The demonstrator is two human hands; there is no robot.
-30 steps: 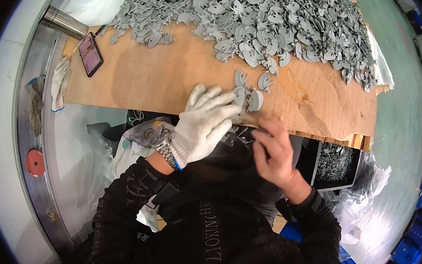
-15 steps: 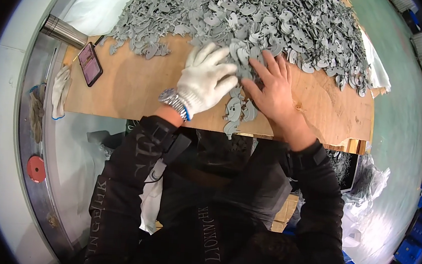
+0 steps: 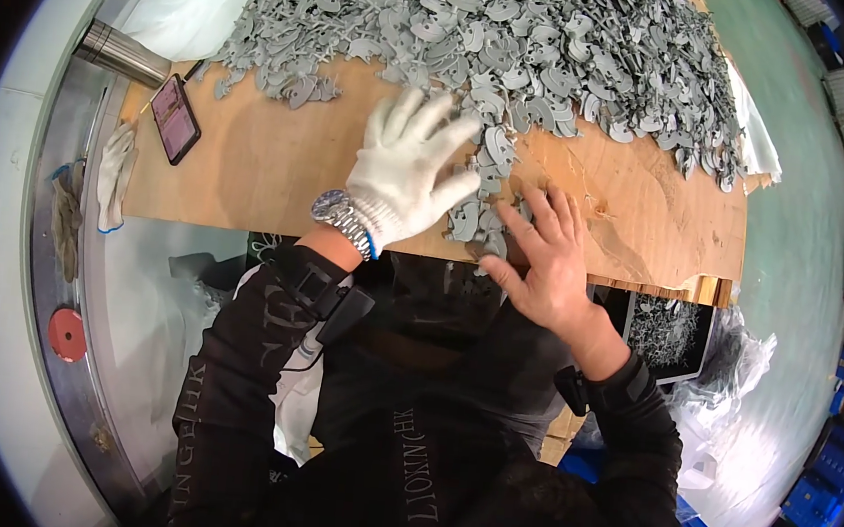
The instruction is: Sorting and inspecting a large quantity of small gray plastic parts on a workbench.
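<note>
My left hand (image 3: 407,165), in a white knit glove, lies with fingers spread on the wooden tabletop, its fingertips close to the pile. Bare and open, my right hand (image 3: 546,252) is by the front edge, thumb and fingers beside several flat grey curved parts (image 3: 464,219). These parts form a strip between my hands, running from the pile toward the edge. Beyond them spreads a large heap of the same grey parts (image 3: 442,39). Neither hand visibly grips a part.
At the left lie a phone (image 3: 175,119), a metal cylinder (image 3: 124,54) and a loose white glove (image 3: 115,176). Below the table's right side is a black bin (image 3: 667,335) with small grey pieces. Clear plastic wrap (image 3: 735,361) hangs beside it.
My right hand has moved back from the pile toward the front edge. Grey parts between my hands have shifted nearer to me. My left hand has stayed near its place, fingers spreading wider.
</note>
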